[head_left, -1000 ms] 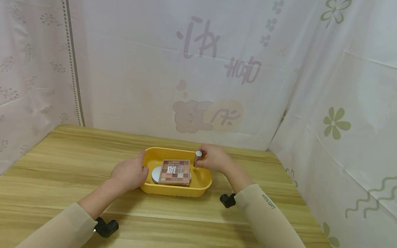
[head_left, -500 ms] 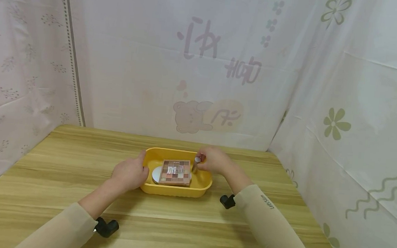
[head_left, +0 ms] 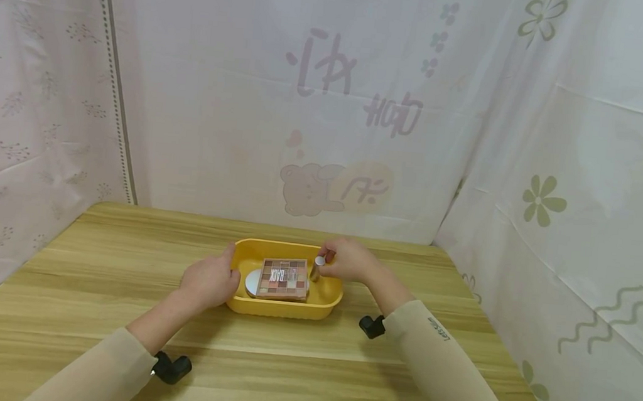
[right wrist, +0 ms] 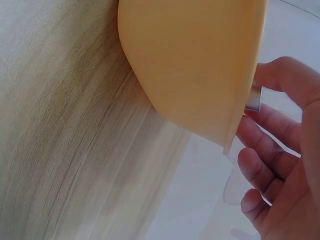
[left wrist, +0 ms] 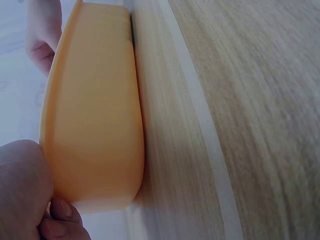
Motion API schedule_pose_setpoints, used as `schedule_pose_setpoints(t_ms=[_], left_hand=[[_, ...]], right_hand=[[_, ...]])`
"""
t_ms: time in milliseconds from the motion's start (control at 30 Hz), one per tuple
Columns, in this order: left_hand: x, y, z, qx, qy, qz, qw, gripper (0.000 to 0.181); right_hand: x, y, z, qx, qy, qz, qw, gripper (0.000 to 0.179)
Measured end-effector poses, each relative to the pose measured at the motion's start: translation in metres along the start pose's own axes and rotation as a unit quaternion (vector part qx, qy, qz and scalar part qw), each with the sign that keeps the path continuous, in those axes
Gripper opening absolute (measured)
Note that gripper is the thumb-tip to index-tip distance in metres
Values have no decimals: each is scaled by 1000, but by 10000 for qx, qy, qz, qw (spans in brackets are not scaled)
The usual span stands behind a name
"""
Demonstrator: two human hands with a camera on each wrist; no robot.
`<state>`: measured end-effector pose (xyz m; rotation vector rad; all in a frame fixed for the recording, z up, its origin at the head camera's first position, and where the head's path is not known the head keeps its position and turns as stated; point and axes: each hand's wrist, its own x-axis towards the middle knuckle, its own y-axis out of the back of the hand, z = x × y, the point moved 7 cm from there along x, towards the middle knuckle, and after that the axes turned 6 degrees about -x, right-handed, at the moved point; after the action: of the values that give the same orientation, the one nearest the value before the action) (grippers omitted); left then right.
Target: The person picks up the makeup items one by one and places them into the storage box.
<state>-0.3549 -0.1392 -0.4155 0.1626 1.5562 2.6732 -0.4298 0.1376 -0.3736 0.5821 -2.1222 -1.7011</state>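
Note:
A yellow oblong bin (head_left: 279, 309) stands on the table, its left end gripped by my left hand (head_left: 210, 280) with thumb and fingers at the rim. Over the bin's right end, my right hand (head_left: 351, 261) pinches a small silver-topped tube (head_left: 315, 270) between thumb and fingers. The tube leans slightly, its lower end down inside the bin. In the right wrist view only the tube's shiny end (right wrist: 254, 98) shows past the rim. Within the bin lies an eyeshadow palette (head_left: 283, 280) with lettering on its cover, partly hiding a round white-topped item (head_left: 251, 283) under it.
The wooden table (head_left: 262, 372) extends around the bin on every side. Pale printed cloth (head_left: 220, 123) hangs behind and to both sides. A black wrist mount (head_left: 172, 368) sits by the left cuff, another mount (head_left: 371, 326) by the right cuff.
My right hand has lowered the tube a little into the bin, just right of the palette, and tilted it slightly. My left hand has stayed at the rim.

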Motion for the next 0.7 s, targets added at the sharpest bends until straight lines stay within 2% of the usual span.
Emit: schedule_pose_setpoints(t_ms=[267, 500, 700], left_hand=[[-2, 0, 0, 31, 74, -68, 9999, 73], [-2, 1, 0, -7, 83, -41, 10000, 73], [-1, 1, -1, -30, 57, -21, 10000, 73]], right_hand=[[-7, 2, -5, 87, -82, -177, 9998, 20], [-8, -5, -9, 434, 36, -500, 9978, 17], [-8, -7, -13, 246, 174, -607, 9977, 16]])
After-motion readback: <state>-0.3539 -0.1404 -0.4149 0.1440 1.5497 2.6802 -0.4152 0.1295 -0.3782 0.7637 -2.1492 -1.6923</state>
